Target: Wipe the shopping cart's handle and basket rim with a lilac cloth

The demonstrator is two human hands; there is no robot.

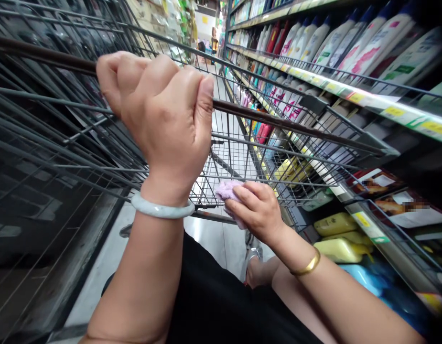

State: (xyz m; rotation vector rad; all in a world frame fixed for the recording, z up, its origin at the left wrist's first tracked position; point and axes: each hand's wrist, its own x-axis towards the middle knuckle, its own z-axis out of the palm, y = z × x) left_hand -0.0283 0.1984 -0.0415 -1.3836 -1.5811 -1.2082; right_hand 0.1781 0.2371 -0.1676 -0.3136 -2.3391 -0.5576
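My left hand is wrapped in a fist around the dark handle bar of a wire shopping cart. A pale bangle sits on that wrist. Lower and to the right, my right hand grips a bunched lilac cloth, its fingers curled over the top. The cloth is close to the cart's lower rear bars; whether it presses on them I cannot tell. A gold bracelet is on the right wrist. Grey plastic end pieces join the handle to the basket's right side.
Shelves of shampoo bottles run along the right, close beside the cart. Yellow bottles fill a lower shelf. Dark wire racks stand close on the left. The aisle floor leads ahead, with a person far off.
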